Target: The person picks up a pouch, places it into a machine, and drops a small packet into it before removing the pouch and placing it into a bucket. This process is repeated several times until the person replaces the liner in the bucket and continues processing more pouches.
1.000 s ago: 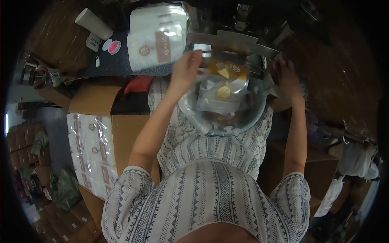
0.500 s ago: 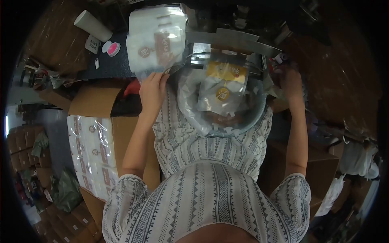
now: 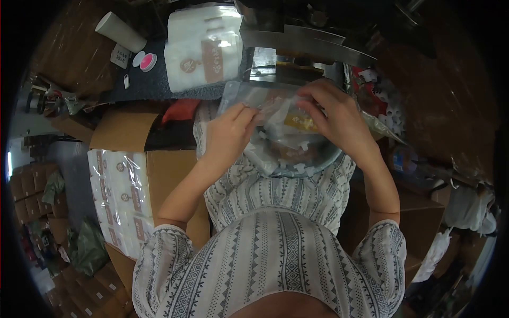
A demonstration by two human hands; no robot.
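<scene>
Above the basin, my left hand (image 3: 229,135) pinches the edge of a clear plastic bag (image 3: 232,95) with a brownish label. My right hand (image 3: 339,116) is at the right side of this bag, its thumb and fingers curled together; what they hold, if anything, I cannot make out. Beneath the hands is a round basin (image 3: 315,169) lined with plastic and holding white scraps. A bag with a yellow label (image 3: 302,122) shows partly between the hands, the rest of it covered.
A stack of clear printed bags (image 3: 193,55) lies on the dark table, beside a white cup (image 3: 121,33) and a pink round tin (image 3: 148,62). Left of my lap stands an open carton (image 3: 177,180) of white packs. Small red and white items (image 3: 389,100) lie at the right.
My left hand has come from the stack toward the basin, bringing a clear bag. My right hand has moved left from the small red and white items to meet it.
</scene>
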